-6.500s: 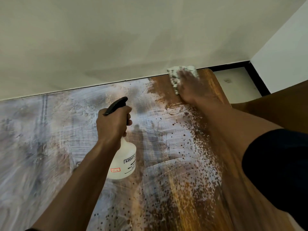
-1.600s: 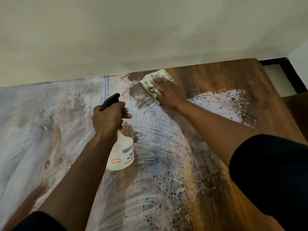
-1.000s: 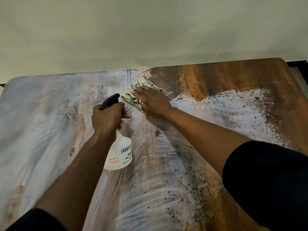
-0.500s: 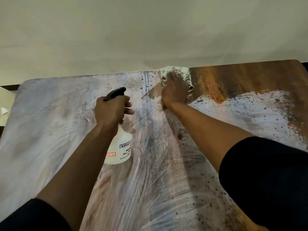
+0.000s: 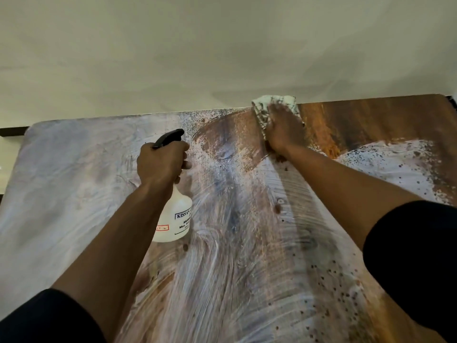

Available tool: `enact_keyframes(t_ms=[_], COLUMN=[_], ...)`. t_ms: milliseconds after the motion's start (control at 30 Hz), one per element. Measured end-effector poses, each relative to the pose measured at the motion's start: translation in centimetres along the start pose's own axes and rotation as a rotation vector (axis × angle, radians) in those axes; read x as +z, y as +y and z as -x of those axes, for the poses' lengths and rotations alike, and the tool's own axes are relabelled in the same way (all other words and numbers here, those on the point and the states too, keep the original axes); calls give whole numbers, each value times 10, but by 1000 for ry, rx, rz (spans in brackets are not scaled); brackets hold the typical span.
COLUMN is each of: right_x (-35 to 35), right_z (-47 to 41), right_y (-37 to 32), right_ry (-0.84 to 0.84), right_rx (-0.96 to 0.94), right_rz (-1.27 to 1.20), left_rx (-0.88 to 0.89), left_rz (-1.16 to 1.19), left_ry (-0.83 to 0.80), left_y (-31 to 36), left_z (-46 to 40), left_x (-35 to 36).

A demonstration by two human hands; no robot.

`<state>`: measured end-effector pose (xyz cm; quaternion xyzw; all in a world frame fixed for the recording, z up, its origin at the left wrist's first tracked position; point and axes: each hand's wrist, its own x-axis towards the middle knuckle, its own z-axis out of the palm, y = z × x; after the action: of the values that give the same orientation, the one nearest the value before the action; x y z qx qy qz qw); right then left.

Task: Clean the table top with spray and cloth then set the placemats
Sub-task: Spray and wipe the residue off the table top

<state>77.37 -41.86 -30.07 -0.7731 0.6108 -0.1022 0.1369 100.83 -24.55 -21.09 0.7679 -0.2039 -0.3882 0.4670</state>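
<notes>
A brown wooden table top (image 5: 371, 120) fills the view, most of it covered in whitish smeared spray film. My left hand (image 5: 162, 162) grips the neck of a white spray bottle (image 5: 176, 219) with a black trigger head, held upright above the table's middle. My right hand (image 5: 282, 129) presses flat on a pale patterned cloth (image 5: 265, 103) at the table's far edge, against the wall. Most of the cloth is hidden under the hand. No placemats are in view.
A cream wall (image 5: 222, 50) runs right along the table's far edge. A dark strip (image 5: 12, 131) shows past the far left corner. Bare dark wood shows at the far right; spray droplets speckle the right side (image 5: 395, 164).
My right hand has wiped the cloth from the far right corner leftward, then pushed it back up to the far edge. The left hand keeps holding the bottle in about the same place.
</notes>
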Motion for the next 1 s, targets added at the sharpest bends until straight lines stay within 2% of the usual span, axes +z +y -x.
enact_keyframes(t_ms=[133,200,400,500,600,700,800,900,1000], right_x=[2,8,47,52,41,28,16,13,19], right_z=[-14,-8,31,31,25,13,-1,-4,8], right_y=[-14,-42,-150,-149,-122,-73,-31,-31,-58], right_ry=[-18,-18,-140,-217,-163,-60,-30,-39,-13], right_rx=[160,136,-341,-426,-355,-142,14,79,80], right_rz=[29,13,23,43,11,-41,-29,8,-14], left_rx=[-11,-13,-20,-23,-21,-18,-14,-24,-40], left_rz=[5,7,24,28,43,45,51,70,70], left_ry=[-7,-46,-27,-17,-27,-37,-44,-24,-9], left_y=[-5,-7,-11,-11,-11,-9,-11,-16,-23], left_z=[0,4,8,11,11,13,15,16,17], left_x=[-7,-11,-20,-21,-23,-26,-32,-40,-47])
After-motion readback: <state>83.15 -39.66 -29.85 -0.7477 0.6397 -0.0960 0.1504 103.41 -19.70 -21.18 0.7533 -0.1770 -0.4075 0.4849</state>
